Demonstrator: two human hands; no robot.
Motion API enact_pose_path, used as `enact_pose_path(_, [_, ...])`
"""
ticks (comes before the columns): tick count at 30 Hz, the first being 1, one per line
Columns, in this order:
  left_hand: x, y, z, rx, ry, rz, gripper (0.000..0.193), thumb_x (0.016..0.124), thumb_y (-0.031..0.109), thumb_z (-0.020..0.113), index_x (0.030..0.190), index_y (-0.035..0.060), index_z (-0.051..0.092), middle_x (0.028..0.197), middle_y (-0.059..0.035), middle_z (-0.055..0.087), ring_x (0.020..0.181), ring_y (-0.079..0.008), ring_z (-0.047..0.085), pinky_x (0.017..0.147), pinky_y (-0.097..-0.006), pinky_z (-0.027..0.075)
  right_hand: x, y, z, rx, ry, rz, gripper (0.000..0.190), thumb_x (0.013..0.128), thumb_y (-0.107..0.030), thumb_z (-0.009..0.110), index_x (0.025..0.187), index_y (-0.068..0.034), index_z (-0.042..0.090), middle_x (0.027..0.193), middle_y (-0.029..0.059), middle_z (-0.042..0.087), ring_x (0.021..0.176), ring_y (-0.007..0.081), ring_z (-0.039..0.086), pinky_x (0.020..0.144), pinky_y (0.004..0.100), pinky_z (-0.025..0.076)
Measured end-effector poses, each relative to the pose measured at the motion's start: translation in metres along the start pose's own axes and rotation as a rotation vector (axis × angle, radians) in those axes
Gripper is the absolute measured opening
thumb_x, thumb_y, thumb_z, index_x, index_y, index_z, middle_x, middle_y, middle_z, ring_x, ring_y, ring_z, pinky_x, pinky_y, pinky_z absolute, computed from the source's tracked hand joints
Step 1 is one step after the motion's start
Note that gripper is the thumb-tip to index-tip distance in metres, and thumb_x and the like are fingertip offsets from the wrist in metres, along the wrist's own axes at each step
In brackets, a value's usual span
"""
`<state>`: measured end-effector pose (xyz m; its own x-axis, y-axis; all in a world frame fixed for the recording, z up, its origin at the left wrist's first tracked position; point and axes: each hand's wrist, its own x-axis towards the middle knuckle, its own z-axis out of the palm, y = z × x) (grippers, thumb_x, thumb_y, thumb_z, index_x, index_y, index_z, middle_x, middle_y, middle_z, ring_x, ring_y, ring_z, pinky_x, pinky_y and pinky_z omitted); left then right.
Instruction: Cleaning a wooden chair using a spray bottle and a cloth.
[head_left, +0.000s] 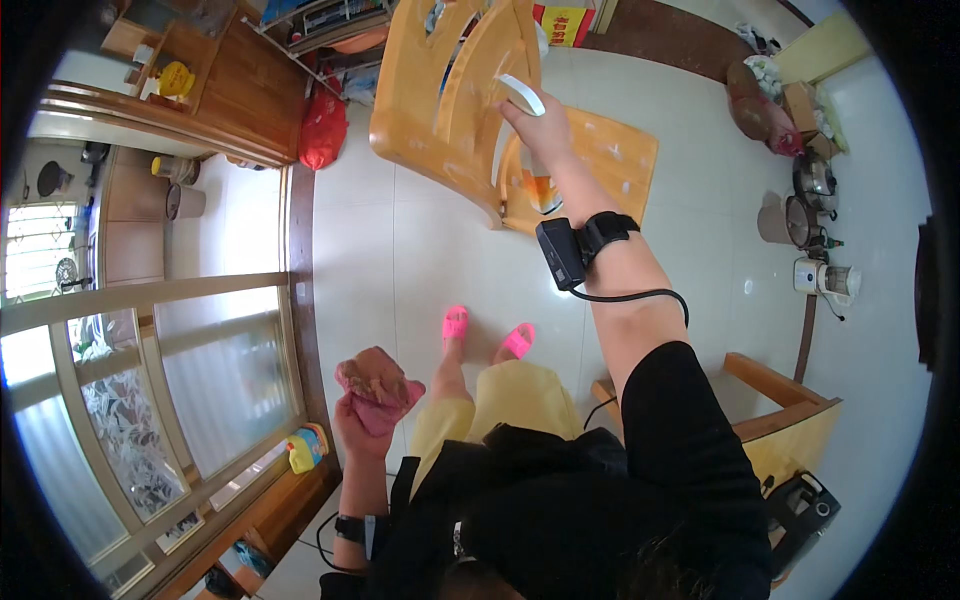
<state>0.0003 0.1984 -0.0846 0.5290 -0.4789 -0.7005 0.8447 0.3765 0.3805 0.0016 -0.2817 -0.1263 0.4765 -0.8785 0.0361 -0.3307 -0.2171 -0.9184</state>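
Observation:
My right hand (546, 131) is closed around what looks like a spray bottle with a white head (523, 96). Below my wrist shows its body (541, 191), with an orange patch; the grip partly hides it. It is held over a yellowish wooden chair (442, 161), between the slatted backrest and the seat (619, 161). Whitish spots mark the chair's wood. Low on the left, my left hand (361, 431) grips a bunched pink cloth (382, 390) with brownish stains, apart from the chair.
A red plastic bag (322, 127) lies by a wooden cabinet (251, 82) at upper left. Left, a sliding glass door (217, 360) has a yellow jug (306, 448) beside it. Pots (816, 184), a bin (776, 223) and a blender (817, 277) line the right wall. Behind right stands wooden furniture (787, 420).

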Motion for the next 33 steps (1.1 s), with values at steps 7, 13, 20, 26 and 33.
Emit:
enact_pose_path(7, [0.0, -0.003, 0.007, 0.05, 0.071, 0.02, 0.041, 0.089, 0.026, 0.033, 0.123, 0.0042, 0.044, 0.123, -0.0133, 0.05, 0.115, -0.0303, 0.048, 0.098, -0.0474, 0.038, 0.016, 0.001, -0.011, -0.095, 0.016, 0.101, 0.037, 0.074, -0.034, 0.071, 0.095, -0.005, 0.067, 0.085, 0.0107, 0.068, 0.077, 0.0214, 0.064, 0.071, 0.0318, 0.049])
enact_pose_path(13, [-0.002, 0.001, 0.003, 0.02, 0.002, 0.021, 0.042, 0.088, 0.026, 0.035, 0.123, 0.0049, 0.044, 0.124, -0.0133, 0.049, 0.116, -0.0293, 0.047, 0.099, -0.0463, 0.037, -0.048, -0.005, -0.008, 0.032, -0.134, -0.13, 0.033, 0.076, -0.032, 0.068, 0.096, -0.006, 0.066, 0.081, 0.0117, 0.067, 0.078, 0.0225, 0.063, 0.072, 0.0318, 0.048])
enact_pose_path(20, [0.005, 0.001, 0.01, 0.055, 0.024, -0.021, 0.045, 0.087, 0.026, 0.039, 0.127, 0.0049, 0.041, 0.126, -0.0142, 0.048, 0.118, -0.0299, 0.046, 0.1, -0.0473, 0.037, -0.081, 0.035, -0.008, -0.062, -0.221, 0.234, 0.029, 0.074, -0.032, 0.064, 0.086, -0.007, 0.067, 0.07, 0.0115, 0.065, 0.064, 0.0235, 0.065, 0.063, 0.0331, 0.05])
enact_pose_path(26, [0.005, 0.0, 0.016, 0.038, -0.004, -0.08, 0.046, 0.087, 0.026, 0.039, 0.128, 0.0041, 0.04, 0.127, -0.0148, 0.047, 0.118, -0.0304, 0.046, 0.101, -0.0481, 0.036, -0.077, 0.043, 0.003, -0.057, -0.226, 0.308, 0.028, 0.074, -0.031, 0.063, 0.088, -0.008, 0.066, 0.071, 0.0103, 0.066, 0.057, 0.0206, 0.064, 0.06, 0.0316, 0.05])
enact_pose_path(33, [0.005, 0.002, 0.02, 0.032, 0.004, -0.051, 0.046, 0.088, 0.026, 0.037, 0.129, 0.0031, 0.039, 0.128, -0.015, 0.047, 0.119, -0.0319, 0.045, 0.102, -0.0497, 0.034, -0.075, 0.033, 0.009, -0.184, -0.32, 0.182, 0.024, 0.071, -0.032, 0.063, 0.084, -0.011, 0.066, 0.08, 0.0131, 0.066, 0.079, 0.0322, 0.063, 0.071, 0.0391, 0.05])
